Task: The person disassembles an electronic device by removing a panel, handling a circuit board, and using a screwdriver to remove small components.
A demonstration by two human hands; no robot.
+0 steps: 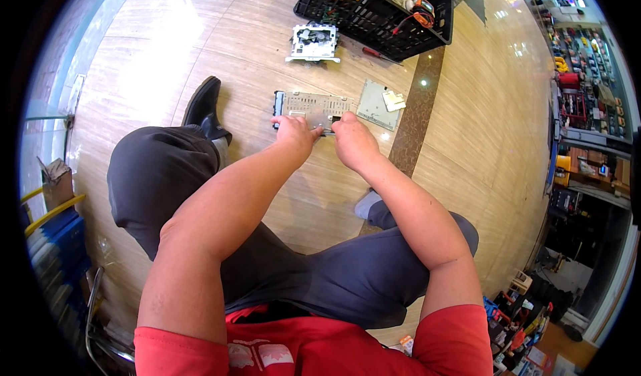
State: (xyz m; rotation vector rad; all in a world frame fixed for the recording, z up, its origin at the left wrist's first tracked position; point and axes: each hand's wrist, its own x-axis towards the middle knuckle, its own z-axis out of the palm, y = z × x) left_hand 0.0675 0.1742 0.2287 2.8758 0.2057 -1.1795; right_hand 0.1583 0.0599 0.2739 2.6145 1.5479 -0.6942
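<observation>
On the floor in front of me lies a flat silver metal-cased electronic unit (pixel 320 102), with slots in its top and a dark panel along its left end. My left hand (pixel 294 134) grips its near left side, fingers on the case and thumb stretched toward the right. At the near right part of the unit, my right hand (pixel 354 141) is closed around something mostly hidden; only a small dark piece shows by the fingers. Just right of the unit lies a thin grey metal plate (pixel 374 102), bearing a small cream-coloured piece (pixel 394 100).
A white-framed mechanism (pixel 314 43) sits farther off. Beyond it stands a black plastic crate (pixel 360 15) of tools and cables, with a red-handled screwdriver (pixel 374 53) beside it. My shoe (pixel 203 109) is left of the unit. Stocked shelves (pixel 587 75) line the right.
</observation>
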